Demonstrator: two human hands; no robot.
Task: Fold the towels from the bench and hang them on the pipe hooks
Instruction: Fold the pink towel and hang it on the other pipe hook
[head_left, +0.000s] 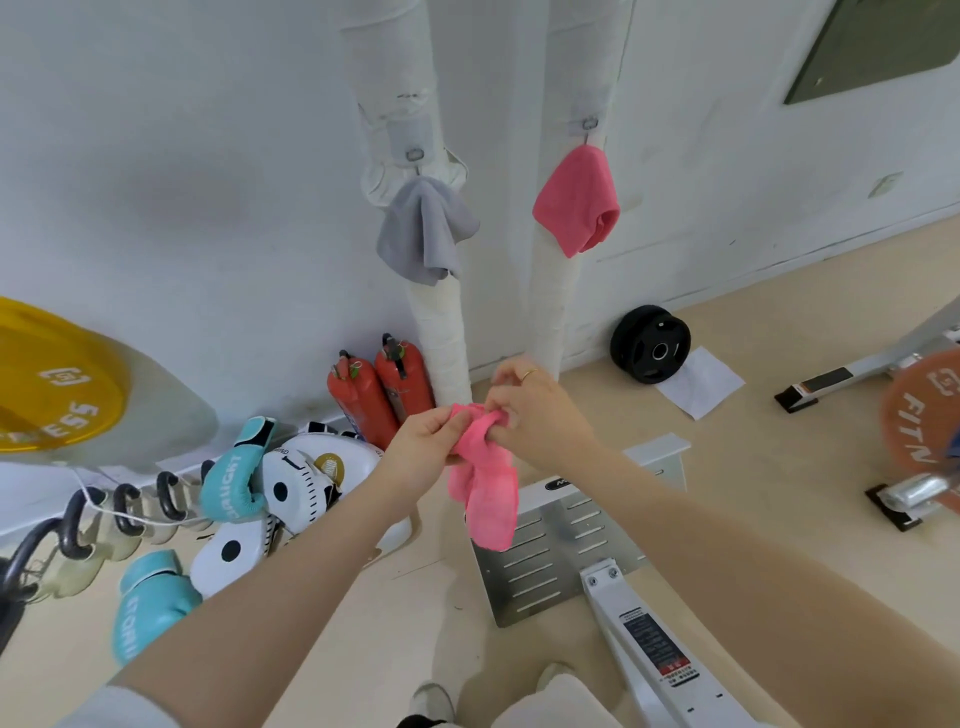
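A pink towel (485, 488) hangs bunched between both hands in front of the pipes. My left hand (426, 434) pinches its upper left part. My right hand (535, 410) grips its top from the right, fingers curled into the cloth. A grey towel (423, 231) hangs from the hook (414, 155) on the left white pipe (439, 332). Another pink towel (579, 200) hangs from the hook (589, 124) on the right white pipe (550, 291). The bench is out of sight apart from its white metal frame (649, 644) at the bottom.
Two red fire extinguishers (379, 397) stand at the left pipe's base. Teal boxing gloves (234, 478) and white punch pads (306, 483) lie on the floor at left. A black weight plate (649, 343) leans on the wall at right, with an orange plate (922, 415) on a barbell.
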